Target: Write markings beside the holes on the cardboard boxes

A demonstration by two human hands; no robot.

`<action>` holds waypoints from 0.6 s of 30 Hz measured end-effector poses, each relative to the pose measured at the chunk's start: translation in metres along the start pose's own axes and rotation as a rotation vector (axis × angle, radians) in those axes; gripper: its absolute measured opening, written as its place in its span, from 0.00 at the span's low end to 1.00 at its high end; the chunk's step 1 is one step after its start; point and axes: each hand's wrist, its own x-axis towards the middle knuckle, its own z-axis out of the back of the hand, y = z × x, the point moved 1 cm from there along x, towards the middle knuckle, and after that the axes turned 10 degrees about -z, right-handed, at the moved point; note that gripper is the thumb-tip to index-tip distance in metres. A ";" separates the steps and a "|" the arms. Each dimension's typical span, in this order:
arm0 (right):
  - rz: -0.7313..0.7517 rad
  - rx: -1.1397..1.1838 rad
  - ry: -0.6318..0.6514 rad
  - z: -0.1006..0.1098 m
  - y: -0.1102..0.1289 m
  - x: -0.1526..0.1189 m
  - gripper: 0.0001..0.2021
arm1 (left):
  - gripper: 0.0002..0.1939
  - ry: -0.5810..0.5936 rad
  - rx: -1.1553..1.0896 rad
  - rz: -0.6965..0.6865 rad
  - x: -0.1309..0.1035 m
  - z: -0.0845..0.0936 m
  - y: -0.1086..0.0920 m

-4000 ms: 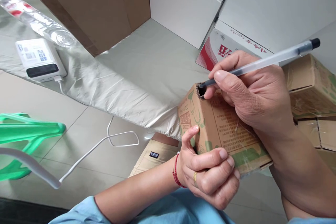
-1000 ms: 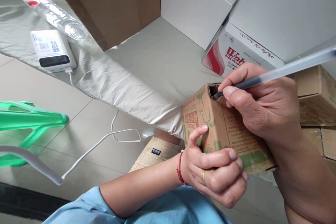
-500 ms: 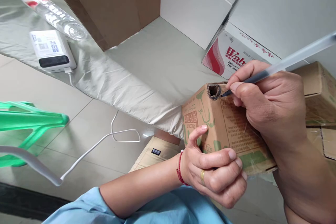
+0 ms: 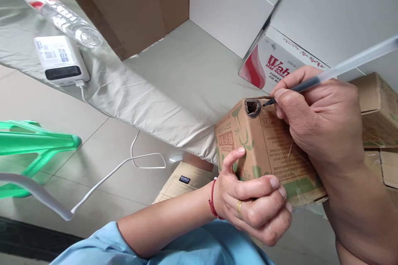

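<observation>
Clear-barrelled pen with dark grip (image 4: pixel 357 60): tip at about 3 o'clock of the ragged, dark-edged hole (image 4: pixel 253 108); touching or just off, can't tell. Step reads as marking cardboard by that edge.
Pressure: light, short strokes would suit; frayed cardboard could snag or dent.
Angle: barrel slants in from 2 o'clock; good choice, leaves the hole in sight.
Right hand (image 4: pixel 323 120): pinching the pen near its tip, at 3 o'clock from the hole. Heel on the cardboard would steady it; can't tell if it rests there.
Left hand (image 4: pixel 248 207): clamped on the brown cardboard box with green print (image 4: pixel 261 145), 1 digit on the end panel, others over the text panel. Firm is right; too hard and walls may bow.
Box position: between the 2 hands, which are apart; right at its 2 o'clock, left at its 7. Hole at its 11 o'clock corner, away from the left fingers.
Pale green cloth-covered table (image 4: pixel 186 83): reaches the box's 9 o'clock side; what carries the box below, can't tell.
</observation>
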 end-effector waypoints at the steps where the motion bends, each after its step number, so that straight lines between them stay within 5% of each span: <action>1: 0.006 -0.003 -0.007 0.000 0.000 0.000 0.18 | 0.08 -0.005 -0.001 0.000 0.000 0.000 0.000; 18: -0.017 -0.001 0.010 0.000 -0.002 -0.001 0.12 | 0.08 0.052 -0.023 -0.019 -0.002 0.003 -0.001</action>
